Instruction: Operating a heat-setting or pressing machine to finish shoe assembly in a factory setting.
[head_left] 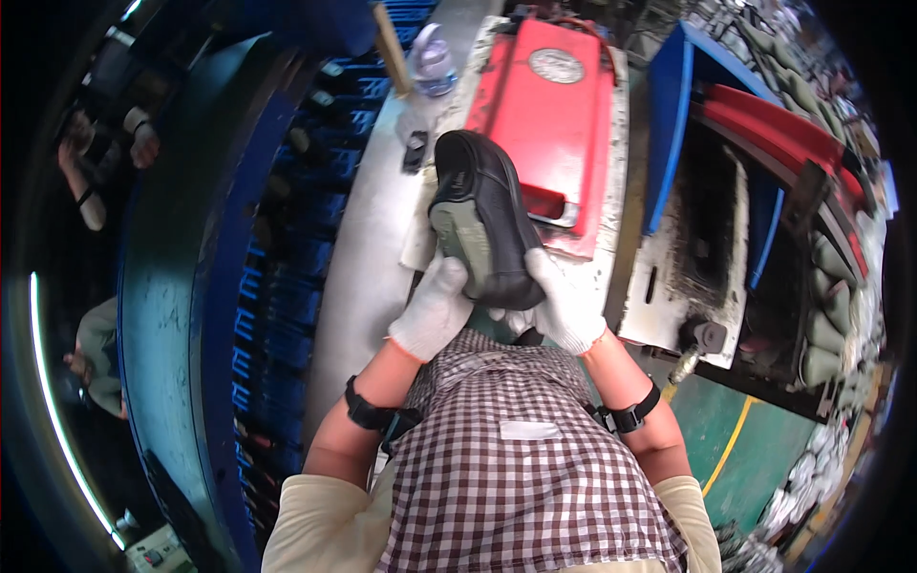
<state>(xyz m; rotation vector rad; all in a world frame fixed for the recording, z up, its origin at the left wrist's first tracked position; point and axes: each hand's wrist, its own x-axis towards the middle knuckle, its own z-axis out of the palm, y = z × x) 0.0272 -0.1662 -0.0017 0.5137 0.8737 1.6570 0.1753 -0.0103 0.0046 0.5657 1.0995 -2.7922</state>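
Note:
A black shoe with a grey-green panel along its side [492,215] is held up in front of my apron, toe pointing away and tilted onto its side. My left hand [435,307], in a white knit glove, grips its near left edge. On the opposite side, my right hand [570,304], gloved alike, presses round the near right end. Both sets of fingers are partly hidden beneath the shoe. Just beyond it lies a machine with a red lid [554,119] and a pale, stained frame.
A clear water bottle with a lilac lid [434,62] and a small black object [415,151] rest on the grey bench [358,286]. Leftward runs a blue conveyor [172,277] beside blue racks. Another open machine [683,277] stands right. Two people are at far left.

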